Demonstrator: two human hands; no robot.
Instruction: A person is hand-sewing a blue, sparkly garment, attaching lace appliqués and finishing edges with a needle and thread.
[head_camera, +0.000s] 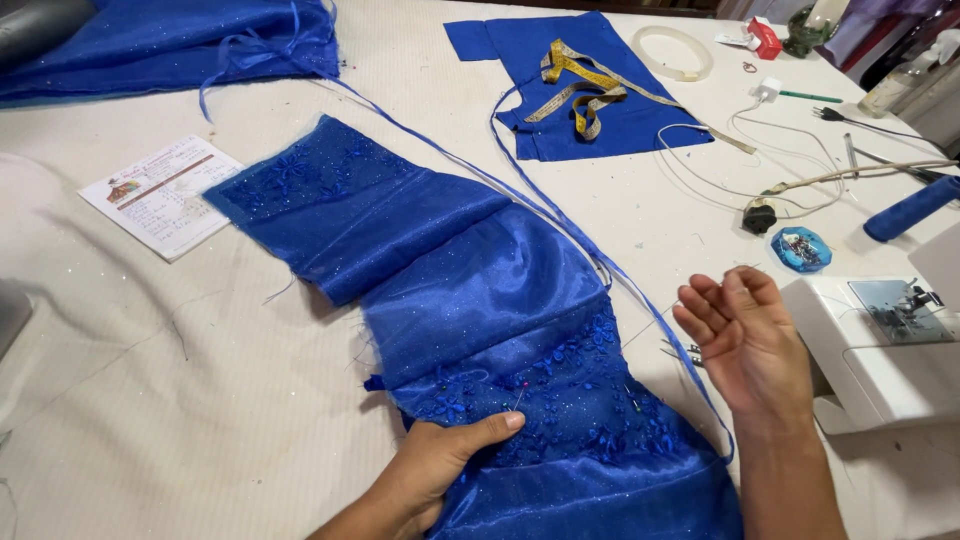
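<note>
Right now we press our left hand (440, 465) flat on the blue satin garment (470, 300), thumb stretched out along the beaded floral lace, just below a pin (519, 398) stuck upright in the cloth. That hand grips nothing — it only rests open on the fabric. Our right hand (745, 335) hovers above the garment's right edge, palm turned up, fingers loosely curled and holding nothing we can make out. The garment lies diagonally across the pale bench (200, 400), from a lace-covered end at upper left down to the bottom edge between our arms. A thin blue strap (560, 225) trails beside it toward the far corner. Farther back lies a smaller folded blue piece (590, 100) with a yellow measuring tape (580, 85) coiled on it. At the right stands a white sewing machine (880, 350) — a small blue pin case (800, 248) sits just beyond it. A printed paper slip (160, 195) lies at the left.
</note>
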